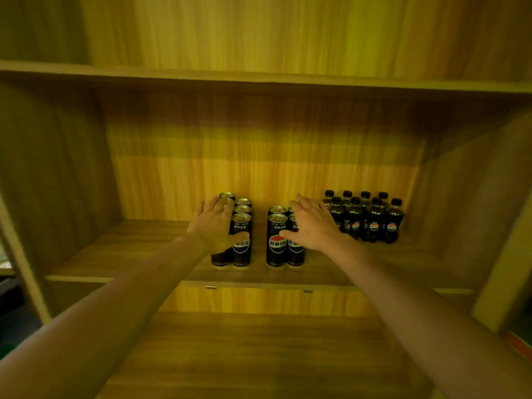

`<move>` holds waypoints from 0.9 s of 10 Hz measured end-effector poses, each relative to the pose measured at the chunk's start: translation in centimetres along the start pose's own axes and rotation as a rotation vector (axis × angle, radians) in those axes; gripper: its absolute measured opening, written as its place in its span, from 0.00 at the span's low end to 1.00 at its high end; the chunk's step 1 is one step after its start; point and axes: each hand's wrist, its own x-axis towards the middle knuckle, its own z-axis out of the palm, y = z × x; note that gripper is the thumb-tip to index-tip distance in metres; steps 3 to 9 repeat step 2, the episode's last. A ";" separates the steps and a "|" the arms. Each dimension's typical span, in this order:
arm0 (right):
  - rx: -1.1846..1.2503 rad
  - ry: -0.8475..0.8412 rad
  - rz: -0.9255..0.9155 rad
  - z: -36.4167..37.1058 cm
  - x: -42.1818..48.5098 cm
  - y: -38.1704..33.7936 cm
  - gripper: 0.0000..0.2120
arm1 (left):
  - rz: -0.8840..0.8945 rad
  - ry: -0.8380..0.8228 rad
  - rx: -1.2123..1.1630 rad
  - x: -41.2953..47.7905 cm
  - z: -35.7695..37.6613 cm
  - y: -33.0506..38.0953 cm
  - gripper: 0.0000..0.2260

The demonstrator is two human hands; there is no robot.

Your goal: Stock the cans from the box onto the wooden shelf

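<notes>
Inside a yellow-lit wooden shelf (121,249), we see small dark cola bottles with black caps (364,217) crowding the right. Two clusters of tall dark cola cans (241,240) stand mid-shelf, a gap between. Our left hand (214,226) and right hand (312,226) lie spread open against them, clasping nothing.

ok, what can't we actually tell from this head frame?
- Box: outside the head view.
- Left can group: the left hand covers its left column, so no count.
- Right can group: the right hand hides its right column.
- Bottles: rear row's labels blocked by front row.
- Grip: unclear for both hands.
</notes>
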 end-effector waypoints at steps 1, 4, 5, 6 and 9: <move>-0.017 -0.060 -0.034 -1.9 -3.3 -5.4 0.40 | -0.009 -0.054 0.006 -4.9 -2.2 -2.1 0.40; -0.005 -0.103 -0.033 -2.5 -5.5 -8.7 0.40 | 0.003 -0.068 0.001 -8.0 -3.1 -3.1 0.40; -0.005 -0.103 -0.033 -2.5 -5.5 -8.7 0.40 | 0.003 -0.068 0.001 -8.0 -3.1 -3.1 0.40; -0.005 -0.103 -0.033 -2.5 -5.5 -8.7 0.40 | 0.003 -0.068 0.001 -8.0 -3.1 -3.1 0.40; -0.005 -0.103 -0.033 -2.5 -5.5 -8.7 0.40 | 0.003 -0.068 0.001 -8.0 -3.1 -3.1 0.40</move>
